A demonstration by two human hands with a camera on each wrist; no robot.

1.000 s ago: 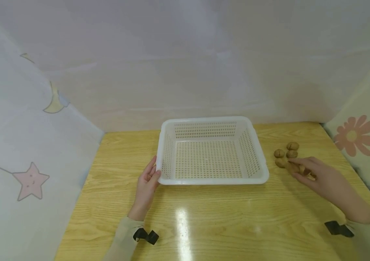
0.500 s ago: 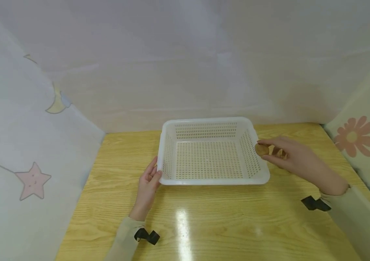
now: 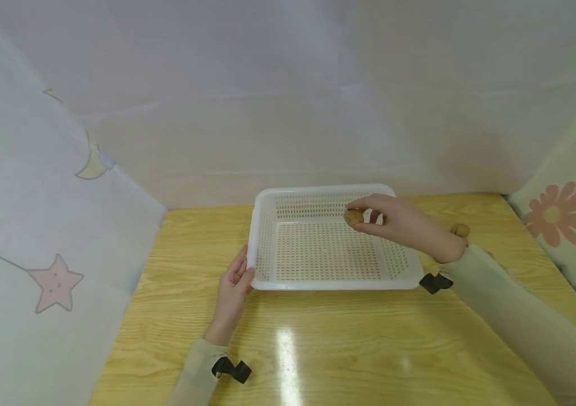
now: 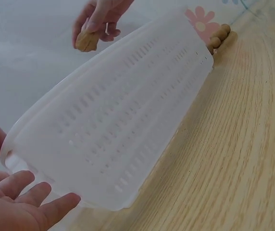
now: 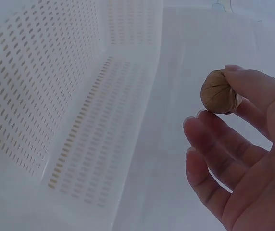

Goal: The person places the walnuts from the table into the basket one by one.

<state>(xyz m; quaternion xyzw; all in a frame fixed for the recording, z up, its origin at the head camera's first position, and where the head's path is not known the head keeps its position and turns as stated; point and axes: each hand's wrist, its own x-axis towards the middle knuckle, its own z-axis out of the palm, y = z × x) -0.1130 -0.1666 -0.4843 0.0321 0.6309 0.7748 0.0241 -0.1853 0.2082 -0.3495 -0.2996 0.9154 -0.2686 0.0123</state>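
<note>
The right hand [image 3: 402, 224] pinches 1 walnut [image 3: 353, 218] above the white basket [image 3: 336, 285], which lies open below with its long axis running left to right, while the left hand [image 3: 231, 290] grips the basket's left end.

The left sleeve [image 3: 194, 372] is showing plain beige cloth and is ending in a left cuff [image 3: 210, 347] just behind the left hand [image 3: 230, 293]. A black left unit [image 3: 224, 366] is projecting there on the thumb side, presenting two joined angular blocks. The right sleeve [image 3: 511, 310], of matching beige, is running back from the right hand [image 3: 402, 224]. A similar black right unit [image 3: 431, 283] is projecting beside the right cuff [image 3: 461, 266], also on the thumb side.
</note>
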